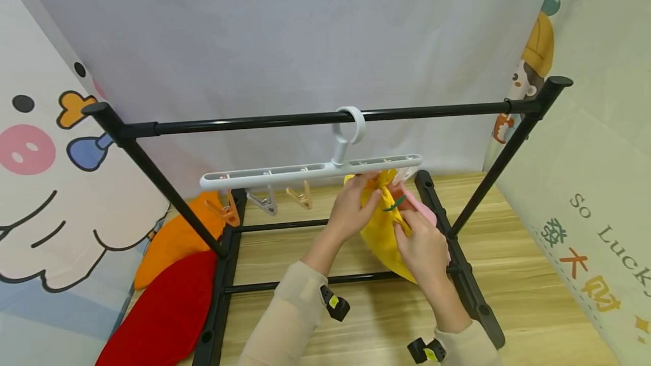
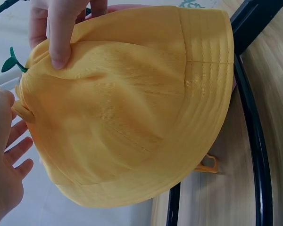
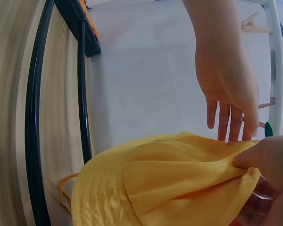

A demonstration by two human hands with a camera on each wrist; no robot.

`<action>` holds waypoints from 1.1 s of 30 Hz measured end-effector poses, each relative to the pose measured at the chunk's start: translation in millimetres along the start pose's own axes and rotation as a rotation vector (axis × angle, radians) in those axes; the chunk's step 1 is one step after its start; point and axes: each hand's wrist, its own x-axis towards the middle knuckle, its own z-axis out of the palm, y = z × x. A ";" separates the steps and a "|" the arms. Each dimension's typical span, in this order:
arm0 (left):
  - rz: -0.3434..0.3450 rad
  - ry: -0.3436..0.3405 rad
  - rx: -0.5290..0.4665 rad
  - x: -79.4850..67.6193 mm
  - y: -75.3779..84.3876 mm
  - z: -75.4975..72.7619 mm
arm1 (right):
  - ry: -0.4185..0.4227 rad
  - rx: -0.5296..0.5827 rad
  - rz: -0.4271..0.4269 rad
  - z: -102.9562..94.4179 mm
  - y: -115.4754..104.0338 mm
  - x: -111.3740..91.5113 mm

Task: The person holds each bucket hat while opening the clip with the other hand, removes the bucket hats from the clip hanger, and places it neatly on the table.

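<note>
A yellow bucket hat [image 1: 378, 236] with a green sprout [image 1: 395, 204] on its crown hangs below the right end of a white hanger [image 1: 264, 175]. My left hand [image 1: 353, 208] pinches the gathered crown close under the hanger bar, its other fingers fairly straight. On the other side of the sprout, my right hand [image 1: 422, 242] pinches a fold of the hat between thumb and fingers. A pale clothespin [image 1: 404, 175] sits just above that spot. Behind the yellow hat shows pink cloth [image 1: 419, 205], mostly hidden. The wide stitched brim [image 2: 207, 70] points away from the hanger.
The hanger's hook loops over the black rack's top rail [image 1: 244, 124]. Orange [image 1: 230, 212], grey [image 1: 265, 202] and tan [image 1: 301, 195] clothespins hang from the hanger. Orange cloth [image 1: 175, 239] and a red cloth item [image 1: 168, 309] lie by the rack's left foot.
</note>
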 end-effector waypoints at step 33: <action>-0.138 -0.248 -0.332 31.5 2.6 3.2 | -0.059 -0.034 -0.067 -14.1 6.7 7.0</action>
